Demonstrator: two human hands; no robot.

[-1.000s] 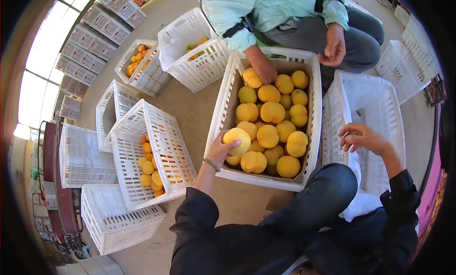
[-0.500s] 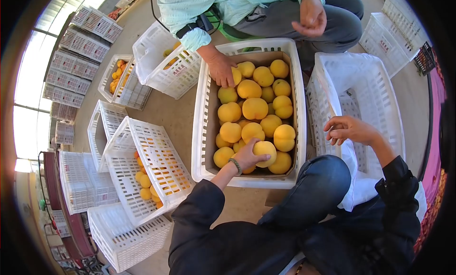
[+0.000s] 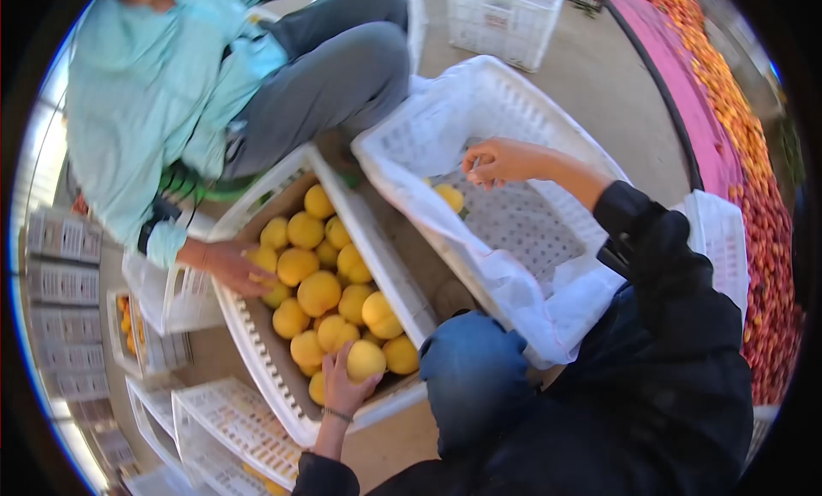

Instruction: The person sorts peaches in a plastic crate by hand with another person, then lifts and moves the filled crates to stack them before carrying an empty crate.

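Since the earlier frame the view had swung round, and a round yellow peach had come into sight inside the white, plastic-lined crate. Nearest, the left hand was opened about as wide as a large, pale yellow peach, thumb and fingers round its sides, above the peaches at the near end of the full white slatted plastic crate. Such soft-looking fruit seemed best held by spread pads, lightly, and kept from knocking its neighbours. The right hand, half curled, with no fruit seen in it, hung over the lined crate, near the lone peach. Farther off, a co-worker's hand lay over peaches at the full crate's side; whether it gripped one could not be told.
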